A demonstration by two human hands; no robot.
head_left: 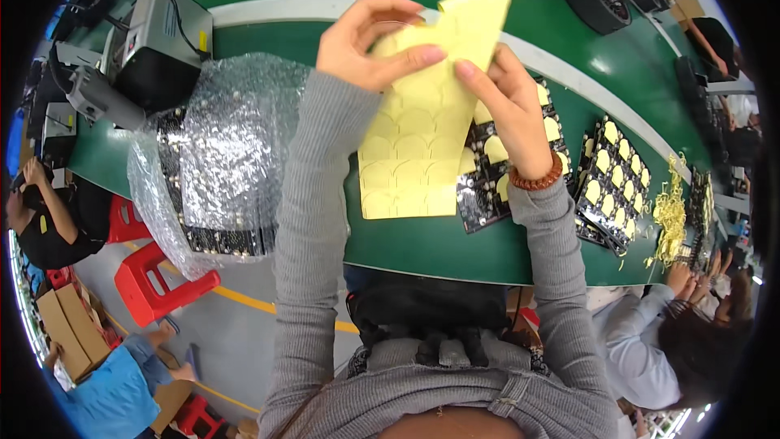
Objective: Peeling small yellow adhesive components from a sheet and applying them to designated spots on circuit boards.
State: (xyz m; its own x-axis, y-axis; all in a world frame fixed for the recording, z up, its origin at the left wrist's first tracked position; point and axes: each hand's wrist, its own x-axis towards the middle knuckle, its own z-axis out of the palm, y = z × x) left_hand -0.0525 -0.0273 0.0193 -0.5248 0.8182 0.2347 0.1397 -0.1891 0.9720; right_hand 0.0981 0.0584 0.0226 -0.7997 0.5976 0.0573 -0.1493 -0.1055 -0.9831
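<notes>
A workroom with other people at its edges surrounds a green tabletop, a white strip crossing it beyond both hands. Well to the left of the left hand stands a grey machine; its yellow label is too small to read.

The yellow sheet is in both hands: its upper part is gripped between them, and its lower end hangs below them toward the person. The left hand pinches it, thumb on the near face; the right hand does likewise from the other side, its fingertips partly hidden behind. Rows of arched cuts mark the sheet; its folded top end, above the hands, is blurred.

Below the right hand lies a black board with yellow pieces, partly covered by the sheet, hand and wrist. More boards lie to the right of that hand, with yellow scraps farther right. Left of the left forearm, bubble wrap covers more dark boards, their details lost in glare. The scene's rim is cut off by the dark lens edge.
</notes>
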